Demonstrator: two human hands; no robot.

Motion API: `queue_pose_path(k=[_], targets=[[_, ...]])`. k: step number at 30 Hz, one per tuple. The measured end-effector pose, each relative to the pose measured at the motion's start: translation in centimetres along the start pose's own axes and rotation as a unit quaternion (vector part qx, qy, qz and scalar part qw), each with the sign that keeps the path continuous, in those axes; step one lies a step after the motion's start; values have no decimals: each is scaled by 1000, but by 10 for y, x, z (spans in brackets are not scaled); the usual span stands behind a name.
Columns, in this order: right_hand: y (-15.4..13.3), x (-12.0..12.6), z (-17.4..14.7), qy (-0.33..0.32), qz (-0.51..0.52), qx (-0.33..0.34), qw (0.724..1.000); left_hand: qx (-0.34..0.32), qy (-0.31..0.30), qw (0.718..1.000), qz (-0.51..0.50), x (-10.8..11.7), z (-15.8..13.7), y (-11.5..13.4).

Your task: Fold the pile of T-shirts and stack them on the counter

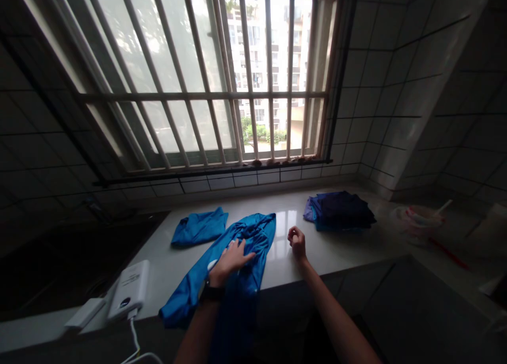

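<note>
A shiny blue garment [257, 232] with small white marks lies spread and wrinkled on the counter, with part of it hanging over the front edge. My left hand [233, 258] rests on it, fingers stretched out and palm down. To the right of the garment is my right hand [297, 242], its fingers curled in and nothing visible in them, apart from the cloth. Just left of the garment lies a folded blue cloth [200, 226]. A stack of folded dark blue and purple clothes [343, 211] sits farther right, beyond my right hand.
The pale counter [237, 194] runs below a barred window [206, 94]. At front left are a white power bank [132, 287] with a cable and a small white box [85, 314], near a dark sink [75, 258]. A tub [422, 218] stands at the right.
</note>
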State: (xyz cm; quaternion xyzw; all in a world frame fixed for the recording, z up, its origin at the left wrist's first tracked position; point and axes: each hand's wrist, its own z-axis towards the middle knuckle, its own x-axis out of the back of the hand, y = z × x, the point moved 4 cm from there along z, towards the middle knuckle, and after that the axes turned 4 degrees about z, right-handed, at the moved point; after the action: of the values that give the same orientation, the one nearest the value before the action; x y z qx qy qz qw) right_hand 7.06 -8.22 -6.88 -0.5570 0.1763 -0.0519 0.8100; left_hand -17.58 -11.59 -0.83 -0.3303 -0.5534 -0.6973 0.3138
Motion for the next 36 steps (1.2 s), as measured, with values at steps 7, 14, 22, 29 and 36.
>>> queue_pose_path(k=[7,14,22,29,36], targets=[[2,-6,1,-49,-2,-5,999,-18,-155,974,164,-54,-33,7],[0,-14,-2,-124,-2,10,992,-33,-81,984,152,-69,-25,41],[3,-26,-8,-250,-21,-3,968,-78,16,988,-133,-66,-25,54],[8,-30,-9,-285,-66,-24,956,13,4,947,-321,-64,-25,40],[10,-30,-13,-304,-122,-5,945,110,75,893,-430,-75,-22,34]])
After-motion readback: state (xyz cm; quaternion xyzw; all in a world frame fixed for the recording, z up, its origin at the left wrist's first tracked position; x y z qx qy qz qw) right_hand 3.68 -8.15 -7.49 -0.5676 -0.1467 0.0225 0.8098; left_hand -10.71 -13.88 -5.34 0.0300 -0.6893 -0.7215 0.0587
